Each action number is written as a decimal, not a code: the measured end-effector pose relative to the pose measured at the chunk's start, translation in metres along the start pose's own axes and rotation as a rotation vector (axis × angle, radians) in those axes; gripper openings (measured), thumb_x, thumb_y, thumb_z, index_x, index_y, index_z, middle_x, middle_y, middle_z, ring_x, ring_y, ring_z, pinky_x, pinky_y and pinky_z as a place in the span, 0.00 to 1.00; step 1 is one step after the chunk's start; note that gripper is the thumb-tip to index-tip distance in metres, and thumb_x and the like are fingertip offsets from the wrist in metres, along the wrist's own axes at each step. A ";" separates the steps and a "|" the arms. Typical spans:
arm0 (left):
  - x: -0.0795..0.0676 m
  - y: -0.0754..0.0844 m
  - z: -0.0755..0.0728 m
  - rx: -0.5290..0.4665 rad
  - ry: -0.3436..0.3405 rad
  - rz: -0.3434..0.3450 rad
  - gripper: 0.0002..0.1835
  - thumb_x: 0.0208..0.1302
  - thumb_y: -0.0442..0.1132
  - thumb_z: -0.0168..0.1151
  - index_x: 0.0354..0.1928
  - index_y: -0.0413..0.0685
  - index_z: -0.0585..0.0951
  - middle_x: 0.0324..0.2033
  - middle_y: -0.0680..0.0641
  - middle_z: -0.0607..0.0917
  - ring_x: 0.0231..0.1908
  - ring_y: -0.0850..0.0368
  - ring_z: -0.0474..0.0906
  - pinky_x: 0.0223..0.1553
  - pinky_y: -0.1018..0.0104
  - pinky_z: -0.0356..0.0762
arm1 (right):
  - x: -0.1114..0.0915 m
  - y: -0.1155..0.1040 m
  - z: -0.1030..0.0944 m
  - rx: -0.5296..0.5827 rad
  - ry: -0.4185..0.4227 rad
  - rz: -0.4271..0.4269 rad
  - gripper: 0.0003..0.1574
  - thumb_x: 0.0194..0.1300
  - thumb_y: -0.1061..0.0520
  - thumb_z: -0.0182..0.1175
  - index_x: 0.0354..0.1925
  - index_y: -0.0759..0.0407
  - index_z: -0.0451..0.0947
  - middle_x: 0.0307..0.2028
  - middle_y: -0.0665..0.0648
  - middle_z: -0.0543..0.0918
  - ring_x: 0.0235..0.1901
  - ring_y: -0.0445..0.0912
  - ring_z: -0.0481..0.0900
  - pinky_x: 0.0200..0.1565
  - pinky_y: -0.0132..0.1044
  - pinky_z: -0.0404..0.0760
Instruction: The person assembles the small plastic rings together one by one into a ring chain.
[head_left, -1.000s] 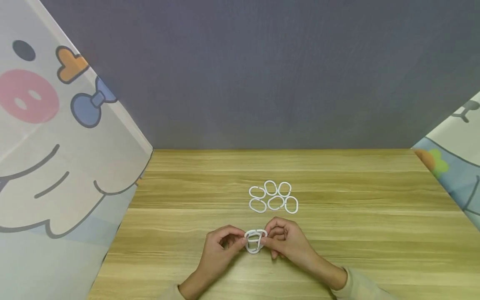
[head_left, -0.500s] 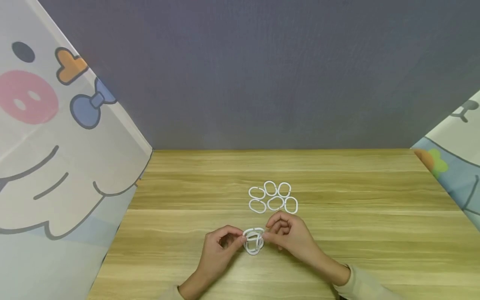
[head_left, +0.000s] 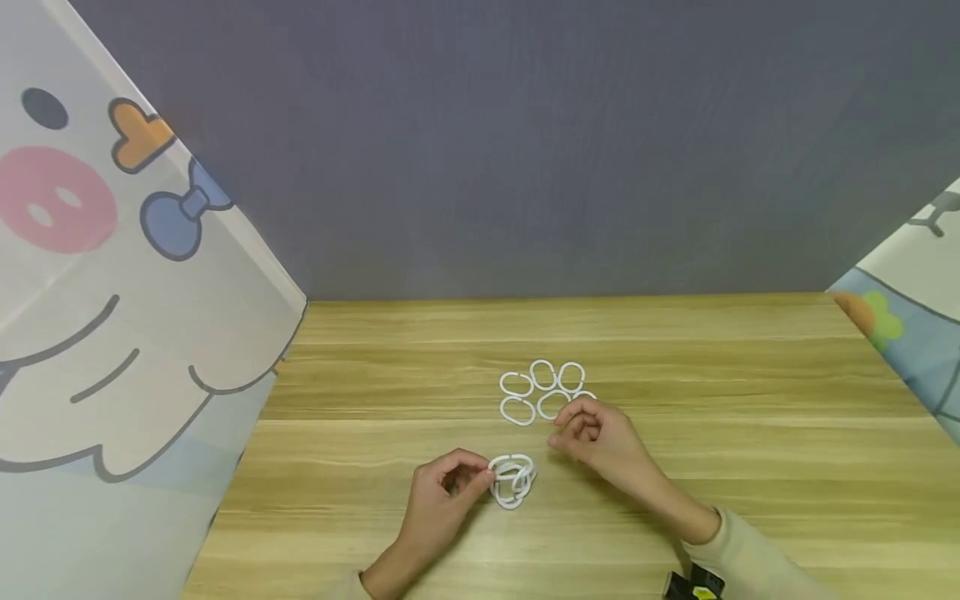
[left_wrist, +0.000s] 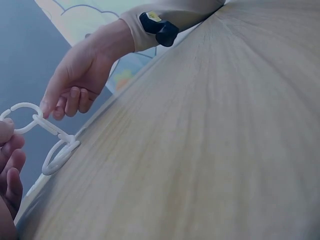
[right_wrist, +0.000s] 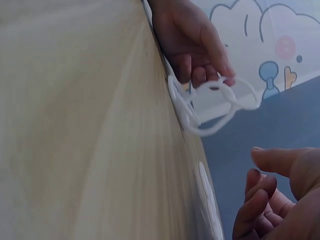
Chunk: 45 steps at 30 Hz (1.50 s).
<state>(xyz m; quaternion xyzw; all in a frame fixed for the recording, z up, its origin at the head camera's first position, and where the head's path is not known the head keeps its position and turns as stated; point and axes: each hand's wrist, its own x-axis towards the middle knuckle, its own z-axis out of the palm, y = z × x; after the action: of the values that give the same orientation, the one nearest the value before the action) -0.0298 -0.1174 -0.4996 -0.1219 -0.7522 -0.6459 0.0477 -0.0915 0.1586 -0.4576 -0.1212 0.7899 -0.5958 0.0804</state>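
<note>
In the head view my left hand [head_left: 444,498] pinches the edge of a white plastic ring between thumb and index finger. That ring belongs to a short chain of linked white rings [head_left: 512,457], which bunches together just right of the fingertips. From the left wrist view the chain [left_wrist: 47,124] hangs down from the held ring, its lowest link [left_wrist: 62,162] at the tabletop. My right hand [head_left: 606,439] is away from the chain with fingers loosely bent, nothing between thumb and index finger. It hovers by the nearest loose rings and partly covers the right-hand one.
Several loose white rings [head_left: 543,362] lie in two rows on the wooden table [head_left: 375,375], beyond the hands. A dark grey panel [head_left: 525,167] rises at the back. Cartoon-printed panels [head_left: 225,325] stand at both sides. A black device [head_left: 693,583] sits at the right wrist.
My right hand has let go of the chain and moved away, up and to the right toward the loose rings. My left hand keeps its pinch in nearly the same spot.
</note>
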 end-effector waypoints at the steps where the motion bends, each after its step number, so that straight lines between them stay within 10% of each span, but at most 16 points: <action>1: 0.000 0.000 0.000 0.000 0.000 0.003 0.03 0.70 0.29 0.75 0.41 0.42 0.91 0.31 0.46 0.90 0.29 0.68 0.76 0.29 0.73 0.75 | 0.002 0.001 -0.002 -0.013 0.010 0.000 0.17 0.62 0.65 0.81 0.45 0.66 0.83 0.30 0.54 0.85 0.24 0.38 0.76 0.26 0.28 0.74; 45: 0.000 0.001 0.000 -0.005 0.000 -0.020 0.04 0.70 0.32 0.76 0.42 0.37 0.90 0.32 0.46 0.91 0.28 0.68 0.76 0.29 0.74 0.75 | 0.029 0.026 -0.051 -0.429 0.049 0.014 0.36 0.51 0.56 0.90 0.55 0.59 0.85 0.33 0.52 0.81 0.29 0.42 0.73 0.34 0.35 0.72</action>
<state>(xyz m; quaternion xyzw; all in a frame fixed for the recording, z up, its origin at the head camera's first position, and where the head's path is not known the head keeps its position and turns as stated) -0.0293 -0.1170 -0.4988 -0.1144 -0.7517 -0.6483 0.0410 -0.1360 0.2041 -0.4682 -0.1157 0.9011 -0.4163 0.0377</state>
